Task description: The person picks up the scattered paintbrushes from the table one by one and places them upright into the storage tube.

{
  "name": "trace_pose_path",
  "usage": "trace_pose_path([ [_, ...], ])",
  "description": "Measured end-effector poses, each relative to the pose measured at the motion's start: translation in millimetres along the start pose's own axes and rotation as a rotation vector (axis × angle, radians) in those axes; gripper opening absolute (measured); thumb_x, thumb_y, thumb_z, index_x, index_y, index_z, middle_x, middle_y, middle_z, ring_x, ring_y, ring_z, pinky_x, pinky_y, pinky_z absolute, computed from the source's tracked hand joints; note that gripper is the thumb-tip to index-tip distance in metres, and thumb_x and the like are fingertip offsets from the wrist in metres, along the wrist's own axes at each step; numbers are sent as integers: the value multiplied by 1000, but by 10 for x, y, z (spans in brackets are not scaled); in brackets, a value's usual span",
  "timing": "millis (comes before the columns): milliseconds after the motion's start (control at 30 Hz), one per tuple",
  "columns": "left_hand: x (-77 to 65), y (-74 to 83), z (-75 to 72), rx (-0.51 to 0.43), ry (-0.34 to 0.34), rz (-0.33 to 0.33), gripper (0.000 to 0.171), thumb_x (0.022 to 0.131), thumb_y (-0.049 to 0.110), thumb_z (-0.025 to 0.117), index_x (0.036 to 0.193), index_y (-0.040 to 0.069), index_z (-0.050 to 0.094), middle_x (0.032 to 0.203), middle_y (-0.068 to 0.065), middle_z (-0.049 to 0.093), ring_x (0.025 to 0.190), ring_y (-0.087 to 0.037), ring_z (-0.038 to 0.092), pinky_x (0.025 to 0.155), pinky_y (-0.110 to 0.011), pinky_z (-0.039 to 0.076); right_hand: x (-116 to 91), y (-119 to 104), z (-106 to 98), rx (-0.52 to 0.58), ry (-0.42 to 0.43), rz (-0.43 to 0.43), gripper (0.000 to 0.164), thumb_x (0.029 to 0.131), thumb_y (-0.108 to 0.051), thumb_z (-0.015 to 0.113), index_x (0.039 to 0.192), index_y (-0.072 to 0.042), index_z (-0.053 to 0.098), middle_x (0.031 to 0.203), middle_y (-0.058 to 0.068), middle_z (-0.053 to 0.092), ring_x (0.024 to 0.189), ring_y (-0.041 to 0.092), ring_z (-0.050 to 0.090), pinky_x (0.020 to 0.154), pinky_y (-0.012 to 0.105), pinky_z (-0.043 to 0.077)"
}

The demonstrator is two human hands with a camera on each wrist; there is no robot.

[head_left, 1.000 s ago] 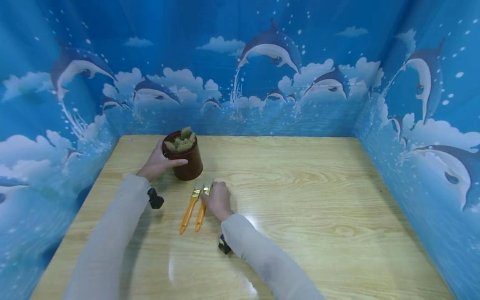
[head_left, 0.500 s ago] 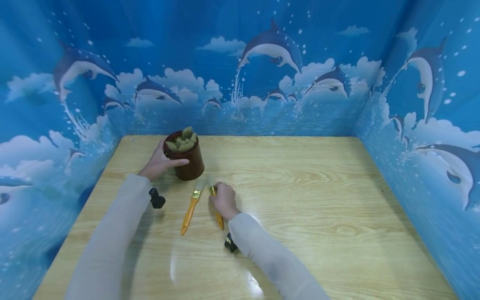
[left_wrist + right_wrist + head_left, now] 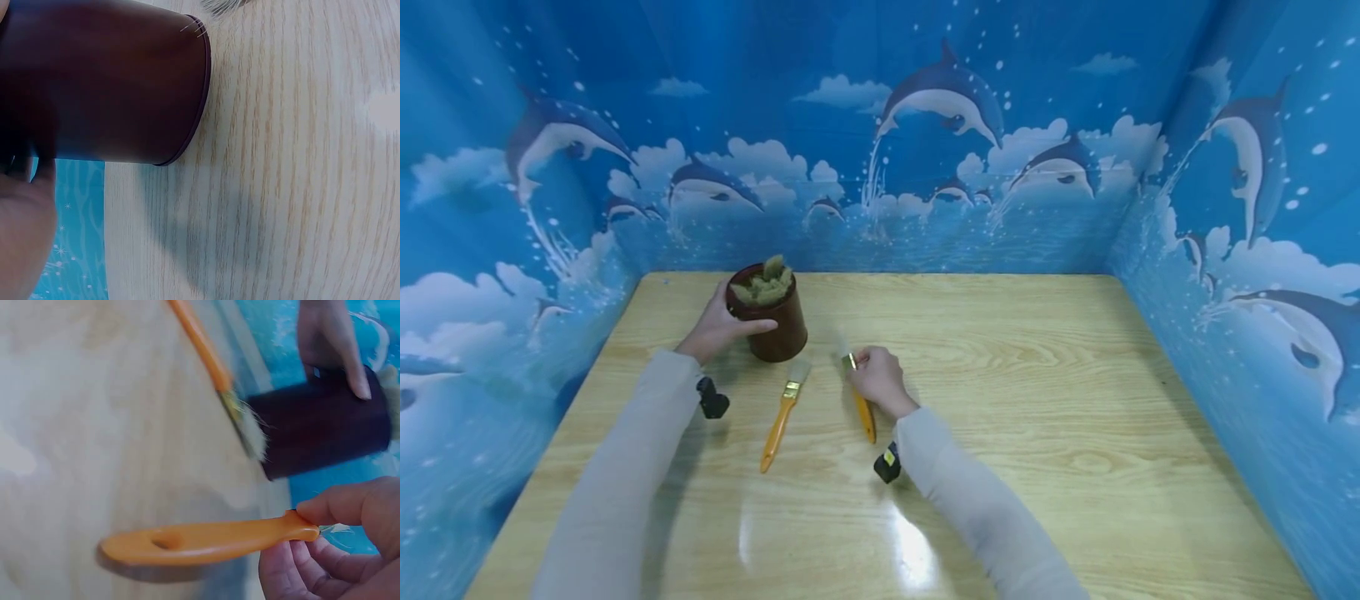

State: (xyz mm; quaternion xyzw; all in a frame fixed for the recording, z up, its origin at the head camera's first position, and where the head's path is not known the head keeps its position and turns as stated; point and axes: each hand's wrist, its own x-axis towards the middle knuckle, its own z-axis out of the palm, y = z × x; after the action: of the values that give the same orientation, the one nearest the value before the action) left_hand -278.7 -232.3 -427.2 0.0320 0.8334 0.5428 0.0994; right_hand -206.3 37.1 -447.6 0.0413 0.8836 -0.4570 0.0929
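A dark brown cylindrical container stands near the table's back left, with crumpled tan material in its top. My left hand grips it from the left, thumb across the front. My right hand pinches a paintbrush near its metal band; the orange handle with a hole at its end shows plainly in the right wrist view. Between the hands lies a second orange-handled paintbrush on the table, its pale bristles toward the container's base.
The light wood table extends to the right and front. Blue dolphin-print curtains hang along its back and both sides. Small black devices sit at both wrists.
My right hand has drawn one paintbrush to the right, away from the other. The left hand, the container and the second paintbrush stay in place.
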Motion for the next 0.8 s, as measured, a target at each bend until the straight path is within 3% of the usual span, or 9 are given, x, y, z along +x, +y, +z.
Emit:
trace_pose_path([
  [233, -6, -5, -16, 2, -2, -2, 115, 77, 38, 80, 155, 20, -3, 159, -11, 9, 144, -34, 16, 112, -59, 22, 91, -154, -294, 63, -27, -12, 22, 90, -13, 65, 110, -4, 61, 96, 7, 61, 81, 19, 59, 66, 30, 52],
  [467, 7, -11, -6, -1, -5, -10, 115, 77, 38, 80, 155, 20, -3, 159, -12, 8, 144, -34, 16, 112, -59, 22, 179, -455, -542, 61, -6, -111, 29, 92, -14, 63, 118, -3, 62, 101, 8, 63, 92, 21, 61, 74, 32, 55],
  [800, 12, -16, -14, 11, 0, 1, 116, 76, 41, 80, 155, 18, -2, 159, -12, 11, 144, -34, 18, 112, -59, 23, 160, -915, -796, 52, 67, -274, 18, 94, -18, 61, 106, -5, 63, 97, 9, 64, 91, 21, 62, 73, 33, 55],
])
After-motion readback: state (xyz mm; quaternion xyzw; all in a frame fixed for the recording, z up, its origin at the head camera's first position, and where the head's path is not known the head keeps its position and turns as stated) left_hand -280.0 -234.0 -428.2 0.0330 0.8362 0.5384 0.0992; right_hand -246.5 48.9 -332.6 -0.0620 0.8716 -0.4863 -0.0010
